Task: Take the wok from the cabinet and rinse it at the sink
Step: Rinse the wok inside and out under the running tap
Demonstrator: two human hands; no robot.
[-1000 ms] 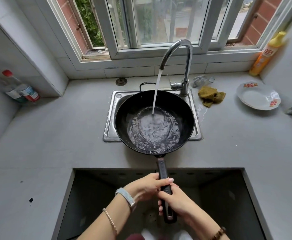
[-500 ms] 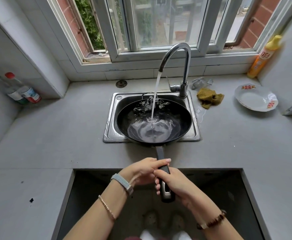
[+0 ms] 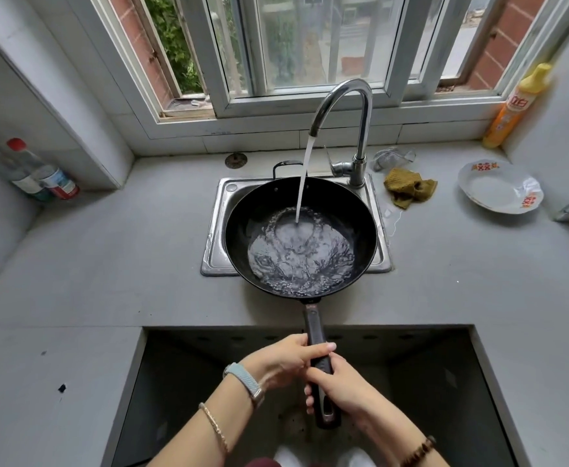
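Note:
A black wok [image 3: 354, 210] is held level over the small steel sink [image 3: 217, 230], covering most of the basin. Water runs from the curved chrome tap [image 3: 347, 96] into the wok and swirls in its bottom. The long dark handle [image 3: 314, 328] reaches back toward me over the counter edge. My left hand [image 3: 281, 360] grips the handle from the left, and my right hand [image 3: 343, 387] grips it lower down, near its end.
A green cloth [image 3: 408, 188] and a white plate [image 3: 499, 187] lie on the grey counter right of the sink. A yellow detergent bottle [image 3: 515, 106] stands in the right corner. Bottles [image 3: 40, 173] stand at the left wall. A dark open recess [image 3: 411, 382] lies below my hands.
The wok was tipped away with its far edge down half a second ago; it is level again now and pulled back toward me, with water pooling in its bottom.

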